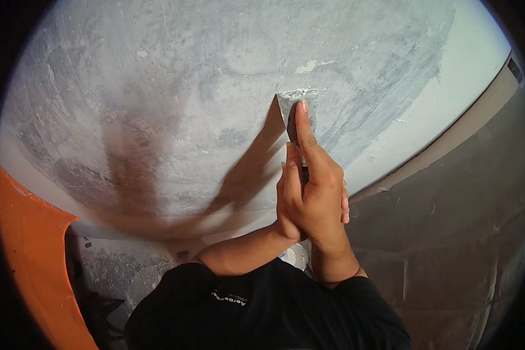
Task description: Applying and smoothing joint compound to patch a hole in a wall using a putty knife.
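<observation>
A metal putty knife (286,104) has its blade edge against a grey, patchily plastered wall (216,64). My right hand (322,184) is closed round its handle, the index finger stretched along the blade. Mostly hidden beneath it, my left hand (283,213) is clasped round the handle and my right hand, and its fingertips show on the far right side. The handle itself is largely covered by the hands. Some whitish putty shows along the blade's edge.
An orange sheet (32,251) hangs at the lower left. Dark brown sheeting (437,233) spreads over the right side. Below my hands, part of a white round container (297,256) shows behind my arms. The floor (116,268) at left is stained.
</observation>
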Demonstrator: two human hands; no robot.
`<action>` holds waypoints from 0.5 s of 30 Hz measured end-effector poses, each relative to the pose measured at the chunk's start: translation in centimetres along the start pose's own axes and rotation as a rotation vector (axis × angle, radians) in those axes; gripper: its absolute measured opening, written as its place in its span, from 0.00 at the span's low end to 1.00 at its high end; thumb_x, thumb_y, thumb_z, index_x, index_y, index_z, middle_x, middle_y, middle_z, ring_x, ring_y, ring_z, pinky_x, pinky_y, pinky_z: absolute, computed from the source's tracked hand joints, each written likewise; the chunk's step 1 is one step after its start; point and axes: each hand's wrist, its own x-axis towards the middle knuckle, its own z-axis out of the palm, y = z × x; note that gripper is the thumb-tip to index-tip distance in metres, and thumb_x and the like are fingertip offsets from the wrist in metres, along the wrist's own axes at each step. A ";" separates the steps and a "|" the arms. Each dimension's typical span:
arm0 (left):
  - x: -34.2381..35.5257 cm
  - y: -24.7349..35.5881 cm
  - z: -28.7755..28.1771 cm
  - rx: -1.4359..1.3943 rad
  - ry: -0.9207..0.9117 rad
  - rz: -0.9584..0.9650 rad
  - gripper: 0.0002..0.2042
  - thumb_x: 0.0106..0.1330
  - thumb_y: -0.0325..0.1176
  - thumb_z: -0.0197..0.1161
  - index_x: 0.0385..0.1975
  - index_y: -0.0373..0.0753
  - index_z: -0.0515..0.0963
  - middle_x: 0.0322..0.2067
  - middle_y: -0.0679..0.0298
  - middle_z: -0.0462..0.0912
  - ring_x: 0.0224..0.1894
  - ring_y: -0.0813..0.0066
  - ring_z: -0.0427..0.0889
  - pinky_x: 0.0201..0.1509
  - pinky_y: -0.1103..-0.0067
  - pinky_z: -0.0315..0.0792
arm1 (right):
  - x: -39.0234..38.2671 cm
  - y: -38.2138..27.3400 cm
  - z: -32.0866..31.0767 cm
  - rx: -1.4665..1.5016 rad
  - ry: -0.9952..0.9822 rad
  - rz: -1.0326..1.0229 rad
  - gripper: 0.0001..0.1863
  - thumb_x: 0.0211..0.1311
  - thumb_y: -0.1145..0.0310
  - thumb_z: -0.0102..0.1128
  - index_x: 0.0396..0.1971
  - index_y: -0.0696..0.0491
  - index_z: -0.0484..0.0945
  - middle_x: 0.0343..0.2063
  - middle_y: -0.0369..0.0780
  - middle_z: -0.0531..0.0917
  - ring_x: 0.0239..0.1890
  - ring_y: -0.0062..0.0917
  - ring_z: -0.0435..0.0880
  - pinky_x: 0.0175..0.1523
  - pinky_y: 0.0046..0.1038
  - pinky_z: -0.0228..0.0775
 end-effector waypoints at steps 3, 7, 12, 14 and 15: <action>0.3 -0.1 -2.4 0.227 -0.086 0.020 0.31 0.63 0.66 0.46 0.45 0.39 0.67 0.32 0.55 0.74 0.32 0.58 0.79 0.37 0.68 0.73 | 0.0 -0.1 -0.1 0.032 -0.003 0.022 0.31 0.60 0.84 0.52 0.66 0.55 0.65 0.30 0.44 0.84 0.21 0.17 0.71 0.30 0.19 0.66; -0.6 -1.5 -2.4 -0.105 0.036 -0.012 0.32 0.64 0.66 0.45 0.46 0.38 0.67 0.32 0.55 0.74 0.32 0.58 0.78 0.37 0.69 0.73 | -0.9 1.2 0.4 0.011 0.029 -0.028 0.30 0.60 0.84 0.52 0.65 0.55 0.67 0.37 0.46 0.85 0.22 0.16 0.72 0.30 0.18 0.67; 0.5 -0.3 -1.1 -0.014 0.009 0.051 0.35 0.61 0.67 0.46 0.48 0.37 0.67 0.32 0.55 0.75 0.32 0.58 0.79 0.36 0.70 0.73 | 0.7 0.2 -0.3 0.067 0.031 0.051 0.30 0.61 0.84 0.52 0.65 0.54 0.67 0.45 0.46 0.85 0.23 0.14 0.72 0.30 0.17 0.66; 1.1 0.3 -1.0 -0.016 -0.063 0.047 0.35 0.61 0.67 0.45 0.48 0.36 0.67 0.33 0.54 0.75 0.33 0.58 0.79 0.37 0.70 0.74 | 1.2 -0.2 -0.4 0.016 0.074 -0.020 0.30 0.61 0.84 0.52 0.65 0.54 0.67 0.47 0.46 0.84 0.23 0.13 0.72 0.29 0.16 0.65; 1.1 0.6 -0.9 -0.018 -0.132 0.052 0.35 0.61 0.67 0.45 0.48 0.36 0.67 0.34 0.54 0.75 0.33 0.58 0.79 0.37 0.70 0.74 | 1.1 -0.5 -0.4 0.022 0.042 0.008 0.30 0.61 0.84 0.52 0.65 0.55 0.67 0.49 0.47 0.83 0.23 0.14 0.72 0.30 0.17 0.66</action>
